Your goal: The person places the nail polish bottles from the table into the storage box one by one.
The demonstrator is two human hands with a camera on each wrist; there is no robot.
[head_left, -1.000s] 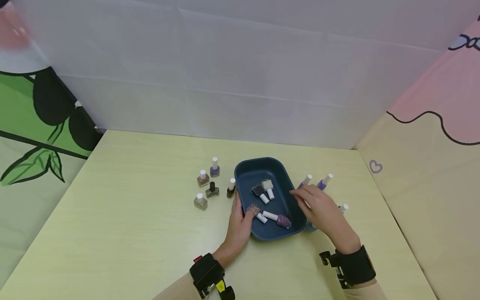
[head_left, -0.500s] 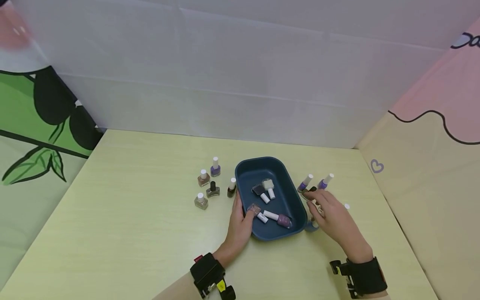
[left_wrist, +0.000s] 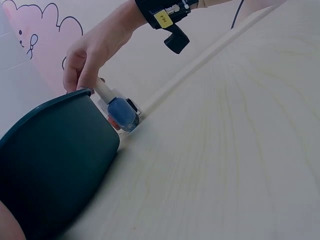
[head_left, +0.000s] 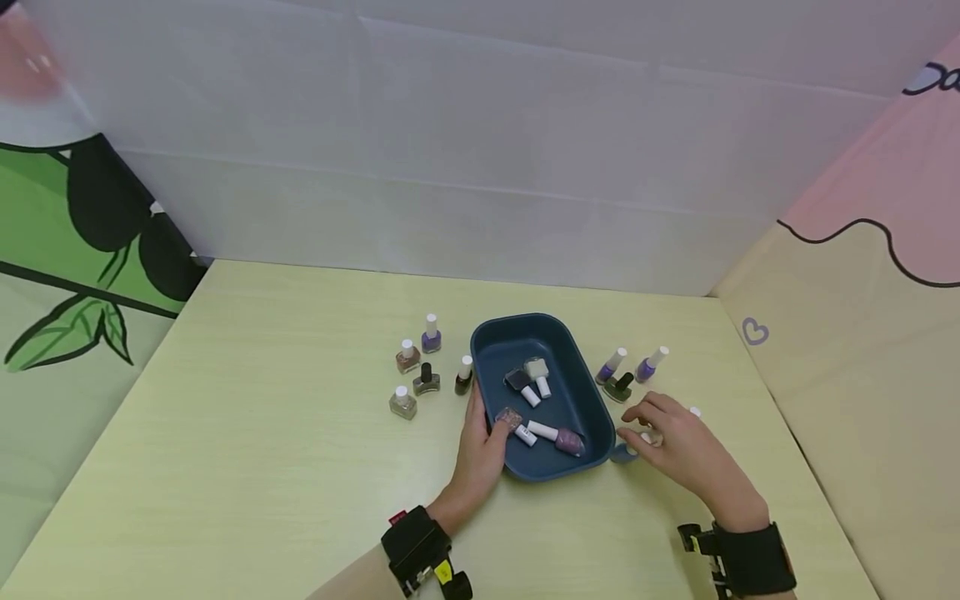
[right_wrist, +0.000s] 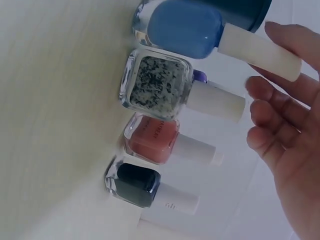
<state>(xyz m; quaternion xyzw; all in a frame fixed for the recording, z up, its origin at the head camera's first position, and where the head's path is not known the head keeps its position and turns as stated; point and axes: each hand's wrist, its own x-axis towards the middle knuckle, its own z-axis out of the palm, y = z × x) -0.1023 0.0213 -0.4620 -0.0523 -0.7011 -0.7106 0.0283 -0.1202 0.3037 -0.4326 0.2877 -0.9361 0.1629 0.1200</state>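
My left hand (head_left: 480,454) grips the left side of a dark blue tray (head_left: 491,333), thumb over the rim. Several nail polish bottles lie in the tray, including a mauve one (head_left: 569,442) and a glittery one (head_left: 508,418). My right hand (head_left: 678,442) hovers right of the tray, thumb and fingers apart. In the right wrist view its thumb and index finger flank the white cap of a blue nail polish bottle (right_wrist: 185,27); contact is unclear. Beside that stand a black-speckled bottle (right_wrist: 157,87), a coral one (right_wrist: 151,140) and a dark one (right_wrist: 132,185).
Left of the tray stand several more bottles, among them a purple one (head_left: 431,340) and a black-capped one (head_left: 426,382). Two purple bottles (head_left: 606,372) and a dark green bottle (head_left: 617,388) stand behind my right hand. A wall covering (head_left: 450,208) rises behind the table.
My right hand has drawn back from the tray's right edge toward the blue bottle, leaving the dark green bottle standing by the purple ones. My left hand stays on the tray.
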